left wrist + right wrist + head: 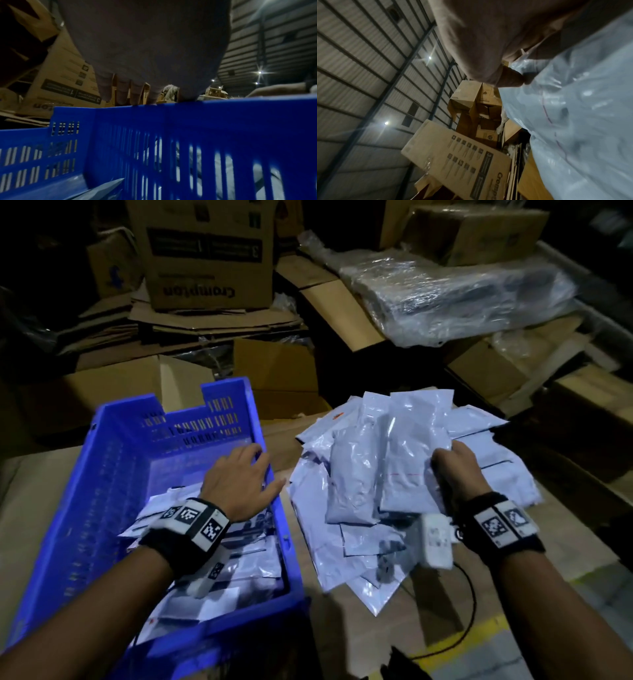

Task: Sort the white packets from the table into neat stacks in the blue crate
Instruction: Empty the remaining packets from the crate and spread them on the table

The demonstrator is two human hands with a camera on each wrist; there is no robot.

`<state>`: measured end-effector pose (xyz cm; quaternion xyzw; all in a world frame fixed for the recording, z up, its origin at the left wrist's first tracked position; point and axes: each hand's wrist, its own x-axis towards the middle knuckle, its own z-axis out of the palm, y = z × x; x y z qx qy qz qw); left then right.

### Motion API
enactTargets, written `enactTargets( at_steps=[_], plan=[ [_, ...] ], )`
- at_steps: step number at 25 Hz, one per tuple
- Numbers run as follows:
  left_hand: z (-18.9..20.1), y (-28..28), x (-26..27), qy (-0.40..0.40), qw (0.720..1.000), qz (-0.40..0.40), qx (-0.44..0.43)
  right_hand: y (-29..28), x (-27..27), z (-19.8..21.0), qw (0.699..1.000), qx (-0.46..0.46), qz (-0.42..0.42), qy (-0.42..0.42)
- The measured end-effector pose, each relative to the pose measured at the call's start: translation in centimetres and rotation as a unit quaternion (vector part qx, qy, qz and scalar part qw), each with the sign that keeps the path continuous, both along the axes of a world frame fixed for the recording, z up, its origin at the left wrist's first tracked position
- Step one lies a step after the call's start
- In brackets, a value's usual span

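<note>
glossy white plastic is the trouble here. the right hand (454,465) is clenched on the near end of a packet (416,440), maybe two pressed together, lifted over the pile (359,556) at the right side of the table (342,628). from the right wrist view the film (583,108) looks slick and crinkled, with the thumb (510,79) pinching only one edge. my guess is that such a grip at one end lets the far end droop, and if two packets are in it the under one could slide out and drop back on the pile or between pile and crate (102,474).

the left hand (239,477) lies flat and released, fingers (120,92) straight over the crate's right rim, holding nothing. it seems to steady the crate. if it lifts off while the packet swings across, the crate might shift.

packets in the crate (239,577) lie at its near end, overlapped and skewed, not yet a neat stack. dropping the next one on that slope would likely make it slide. the light is dim, so edges are hard to judge.
</note>
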<state>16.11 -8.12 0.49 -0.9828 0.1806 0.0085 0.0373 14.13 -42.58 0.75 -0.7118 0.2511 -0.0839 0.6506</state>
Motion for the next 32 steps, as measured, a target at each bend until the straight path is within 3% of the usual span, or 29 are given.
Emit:
enactTargets(
  at_steps=[4,8,14,18,20,22,26,29,32],
  plan=[
    [-0.8,-0.7,-0.2,-0.049,0.998,-0.026,0.019,-3.4,1.8,1.1,0.995,-0.096,-0.010,0.034],
    [-0.9,-0.7,-0.4,-0.053,0.998,-0.027,0.011,-6.4,4.1,-0.8,0.982,-0.165,0.003,0.089],
    [-0.2,-1.0,-1.1,-0.020,1.000,-0.008,0.019,-6.5,3.9,-2.6,0.921,-0.338,0.102,0.162],
    [2.2,-0.8,-1.3,0.019,0.998,0.014,0.064,-2.6,2.2,-1.2,0.910,-0.377,0.171,0.037],
    [3.4,-0.4,-1.9,0.025,0.995,0.030,0.087,1.1,0.8,0.2,0.897,-0.352,0.266,-0.037],
    [4.3,0.4,-3.3,0.025,0.992,0.051,0.109,5.3,-1.0,1.0,0.860,-0.314,0.390,-0.095],
    [6.2,2.3,-7.6,0.050,0.985,0.144,0.082,12.0,-3.2,0.1,0.709,-0.342,0.566,-0.244],
    [5.7,3.9,-11.9,0.036,0.975,0.215,0.035,15.2,-3.6,-1.4,0.633,-0.381,0.588,-0.329],
    [3.7,5.1,-16.1,0.013,0.963,0.269,-0.002,16.6,-4.2,-2.8,0.587,-0.378,0.593,-0.401]
  ],
)
